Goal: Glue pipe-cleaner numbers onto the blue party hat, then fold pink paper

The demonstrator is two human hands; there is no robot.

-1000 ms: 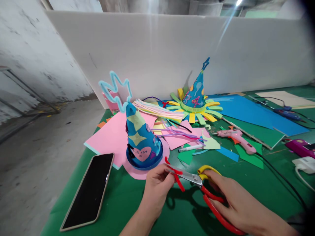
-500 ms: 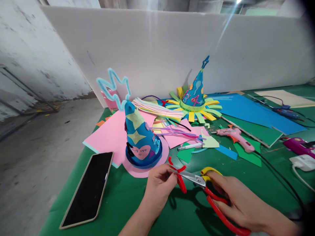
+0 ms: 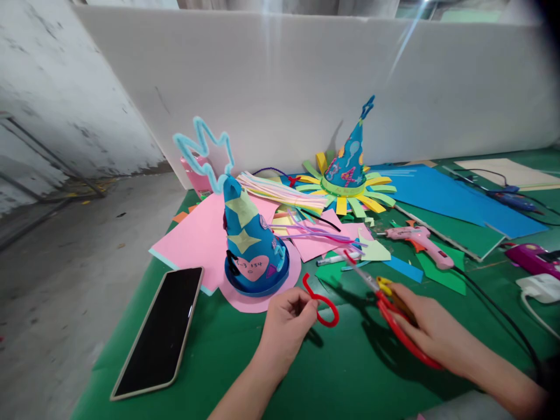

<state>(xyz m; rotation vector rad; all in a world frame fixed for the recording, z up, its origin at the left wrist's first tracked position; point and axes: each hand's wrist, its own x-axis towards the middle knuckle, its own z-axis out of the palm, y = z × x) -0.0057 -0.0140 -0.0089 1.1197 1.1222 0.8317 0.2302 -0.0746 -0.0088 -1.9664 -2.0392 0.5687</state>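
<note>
Fingers of left hand (image 3: 289, 321) pinched on fuzzy red pipe cleaner (image 3: 336, 315), one end curled into a loop, just to the near right of upright blue cone hat with pale yellow stars (image 3: 252, 254). Right hand (image 3: 424, 324) wrapped round metal scissors with red and yellow handles (image 3: 388, 312), right of the hat; blades blurred, small red scrap (image 3: 349, 256) at their tips. Pale-cased, black-screened phone (image 3: 160, 332) flat, left of the hat. Pink plastic glue gun (image 3: 422, 240) well to the right of it.
</note>
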